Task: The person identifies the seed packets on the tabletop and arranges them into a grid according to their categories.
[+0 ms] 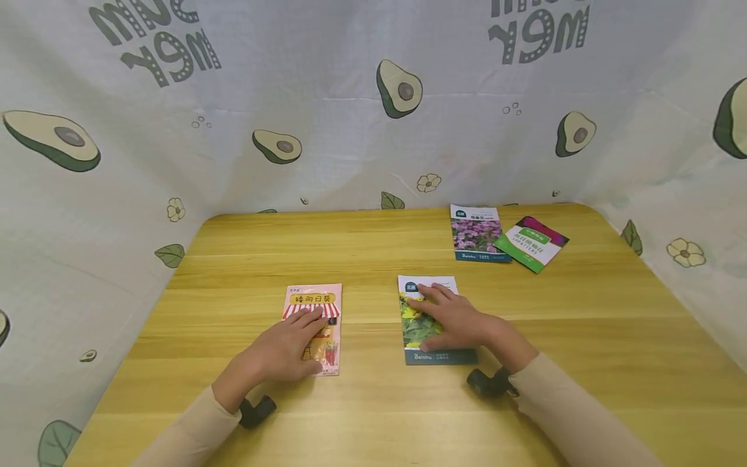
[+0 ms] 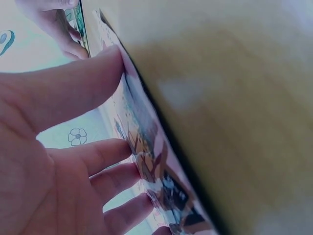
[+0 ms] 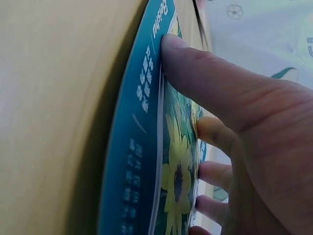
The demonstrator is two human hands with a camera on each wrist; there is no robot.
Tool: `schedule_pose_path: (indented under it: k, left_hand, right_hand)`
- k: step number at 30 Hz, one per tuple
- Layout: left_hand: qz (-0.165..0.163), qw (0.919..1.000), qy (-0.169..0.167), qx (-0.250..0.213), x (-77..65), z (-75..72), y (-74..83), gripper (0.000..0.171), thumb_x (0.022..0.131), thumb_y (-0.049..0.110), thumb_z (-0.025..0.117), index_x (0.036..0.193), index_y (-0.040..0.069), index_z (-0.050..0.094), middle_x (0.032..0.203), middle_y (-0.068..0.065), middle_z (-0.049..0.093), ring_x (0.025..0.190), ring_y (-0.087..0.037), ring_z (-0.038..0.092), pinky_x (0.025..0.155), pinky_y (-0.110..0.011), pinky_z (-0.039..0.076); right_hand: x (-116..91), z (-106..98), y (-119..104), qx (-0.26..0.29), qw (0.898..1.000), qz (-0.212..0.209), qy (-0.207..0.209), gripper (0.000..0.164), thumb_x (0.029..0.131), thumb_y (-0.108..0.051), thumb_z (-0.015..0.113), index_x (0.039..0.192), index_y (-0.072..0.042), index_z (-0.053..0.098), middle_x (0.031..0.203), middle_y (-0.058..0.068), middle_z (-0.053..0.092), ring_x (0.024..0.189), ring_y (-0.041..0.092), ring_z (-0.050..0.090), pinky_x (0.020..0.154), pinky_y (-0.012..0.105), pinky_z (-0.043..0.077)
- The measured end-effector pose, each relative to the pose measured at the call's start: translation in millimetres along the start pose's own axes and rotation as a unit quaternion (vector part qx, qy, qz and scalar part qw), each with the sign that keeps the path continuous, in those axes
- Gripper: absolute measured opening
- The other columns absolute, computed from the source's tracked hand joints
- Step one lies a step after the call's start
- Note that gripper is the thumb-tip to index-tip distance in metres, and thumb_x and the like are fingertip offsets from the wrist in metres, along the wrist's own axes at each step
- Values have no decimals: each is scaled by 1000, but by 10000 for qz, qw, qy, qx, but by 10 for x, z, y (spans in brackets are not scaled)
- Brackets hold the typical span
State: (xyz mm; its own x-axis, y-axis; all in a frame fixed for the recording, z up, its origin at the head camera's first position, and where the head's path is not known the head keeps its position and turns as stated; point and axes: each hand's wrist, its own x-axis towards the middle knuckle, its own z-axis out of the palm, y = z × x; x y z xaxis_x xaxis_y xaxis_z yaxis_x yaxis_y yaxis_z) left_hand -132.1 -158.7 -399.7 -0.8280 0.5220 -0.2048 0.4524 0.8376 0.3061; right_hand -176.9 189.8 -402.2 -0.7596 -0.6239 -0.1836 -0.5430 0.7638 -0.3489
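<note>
A pink seed packet point(image 1: 312, 297) with a red-and-white striped awning print lies flat on the wooden table. My left hand point(image 1: 286, 347) rests on it, fingers extended; in the left wrist view the thumb and fingertips touch its face point(image 2: 146, 142). To the right lies a seed packet with yellow flowers and a teal lower band point(image 1: 440, 357). My right hand point(image 1: 458, 321) lies over it with fingers spread, and the right wrist view shows the thumb and fingertips touching the printed front point(image 3: 178, 181). Parts of both packets are hidden under the hands.
At the back right lie a packet with pink-purple flowers point(image 1: 477, 235) and a tilted green, white and magenta packet point(image 1: 532, 244), which touch or overlap at one corner. The wooden table point(image 1: 373, 415) meets a white cloth with avocado prints point(image 1: 350, 78) at its back edge.
</note>
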Motion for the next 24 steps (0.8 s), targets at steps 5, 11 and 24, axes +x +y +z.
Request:
schedule_pose_path:
  k: [5,11,24]
  left_hand:
    - [-13,10000,-8,-7,9,8,-5,74,86,31,70,149,2,42,159,-16,37,147,-43,33,119,-56,33]
    - [6,10000,11,15,16,11,-10,74,86,31,70,148,2,43,159,-16,37,147,-42,33,119,-56,33]
    - [20,10000,13,-6,-12,-30,27,75,85,30,71,148,1,43,158,-17,37,147,-43,34,118,-57,33]
  right_hand:
    - [46,19,-64,65,9999,-94,54,82,84,-48,73,151,-12,42,160,24,28,146,51,24,105,76,32]
    - [116,45,-156,181,9997,-156,17,83,84,-49,73,151,-11,42,161,24,26,147,51,22,106,76,30]
    - [271,88,-342,102,9996,-167,-218,83,85,-48,73,153,-14,39,164,20,22,150,47,19,110,74,27]
